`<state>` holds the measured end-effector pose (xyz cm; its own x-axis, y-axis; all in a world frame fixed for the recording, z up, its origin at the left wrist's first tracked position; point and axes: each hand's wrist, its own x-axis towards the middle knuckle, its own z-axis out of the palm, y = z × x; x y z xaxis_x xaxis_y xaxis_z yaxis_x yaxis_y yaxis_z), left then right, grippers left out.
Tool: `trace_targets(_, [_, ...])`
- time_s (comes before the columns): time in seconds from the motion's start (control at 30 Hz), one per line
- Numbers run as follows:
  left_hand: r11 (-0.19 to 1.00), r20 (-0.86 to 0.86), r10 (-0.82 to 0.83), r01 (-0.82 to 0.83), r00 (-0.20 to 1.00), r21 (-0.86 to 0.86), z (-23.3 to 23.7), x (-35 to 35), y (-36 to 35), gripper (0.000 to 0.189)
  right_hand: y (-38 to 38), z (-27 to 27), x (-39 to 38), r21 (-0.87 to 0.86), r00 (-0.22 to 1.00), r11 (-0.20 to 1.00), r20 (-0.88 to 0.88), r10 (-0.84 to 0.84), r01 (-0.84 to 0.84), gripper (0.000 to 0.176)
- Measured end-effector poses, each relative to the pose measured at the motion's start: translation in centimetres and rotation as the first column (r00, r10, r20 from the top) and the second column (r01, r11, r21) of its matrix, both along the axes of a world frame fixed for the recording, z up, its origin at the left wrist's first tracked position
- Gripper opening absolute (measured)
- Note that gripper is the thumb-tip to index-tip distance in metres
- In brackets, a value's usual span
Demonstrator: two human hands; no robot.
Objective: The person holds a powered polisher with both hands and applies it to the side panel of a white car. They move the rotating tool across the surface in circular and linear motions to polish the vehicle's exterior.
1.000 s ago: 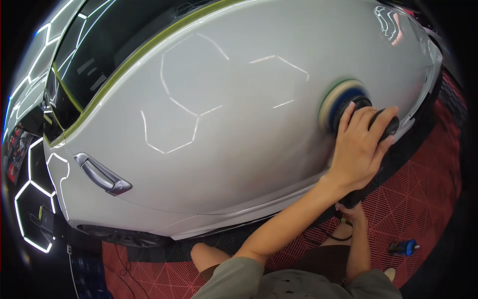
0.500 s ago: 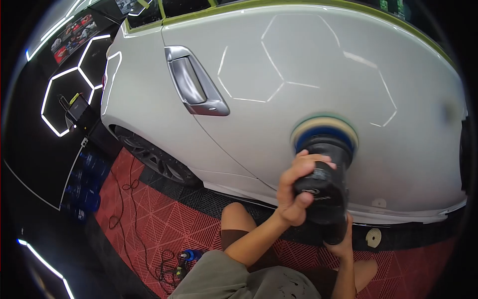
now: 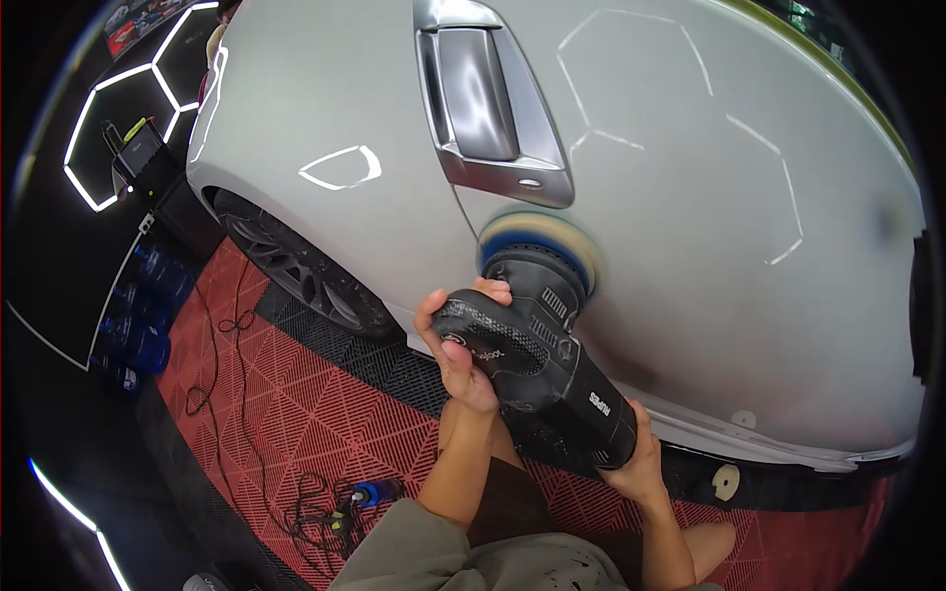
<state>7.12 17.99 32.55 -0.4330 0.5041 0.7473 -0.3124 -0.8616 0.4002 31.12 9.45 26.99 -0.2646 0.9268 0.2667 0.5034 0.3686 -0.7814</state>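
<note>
A black polisher [image 3: 576,379] marked RUPES is pressed to the pale car door [image 3: 709,256], its blue-and-cream foam pad [image 3: 576,234] blurred at the rim. The pad sits just under the silver door handle [image 3: 478,94], close to the door seam. My left hand [image 3: 463,360] wraps around the rounded front of the polisher. Around its rear end closes my right hand [image 3: 636,461], the palm partly hidden by the body.
A dark wheel [image 3: 296,271] sits at left. On the red floor tiles [image 3: 335,414] lie a tangled black cable [image 3: 310,517] and a blue bottle [image 3: 377,492]. A cream pad [image 3: 726,483] rests below the door. Blue water jugs [image 3: 138,340] stand along the wall.
The polisher and both hands have moved left along the door, toward the handle and seam. The polisher's body has turned so its side shows. The view has shifted, too.
</note>
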Motion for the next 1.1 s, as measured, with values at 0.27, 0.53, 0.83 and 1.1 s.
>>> trace_targets(0.27, [0.999,0.117,0.034,-0.029,0.992,-0.046,1.4,-4.4,0.1,0.057,0.9,1.5,-4.3,-0.024,0.997,0.998,-0.055,0.054,-0.055,0.094])
trace_targets(0.53, [0.998,0.052,-0.051,0.049,0.997,0.037,1.1,-4.5,0.7,0.048,0.8,1.0,-4.2,-0.050,0.998,0.997,-0.033,0.048,-0.050,0.088])
trace_targets(0.83, [0.992,-0.060,-0.122,0.124,0.991,0.026,1.5,7.4,-1.7,0.048,-3.5,-0.4,6.4,-0.099,0.995,0.993,-0.081,-0.065,0.057,0.092])
trace_targets(1.1, [0.998,-0.269,0.055,-0.047,0.962,0.039,3.8,20.7,-4.0,0.053,-6.3,-2.6,16.5,-0.076,0.955,0.988,-0.254,-0.151,0.136,0.087])
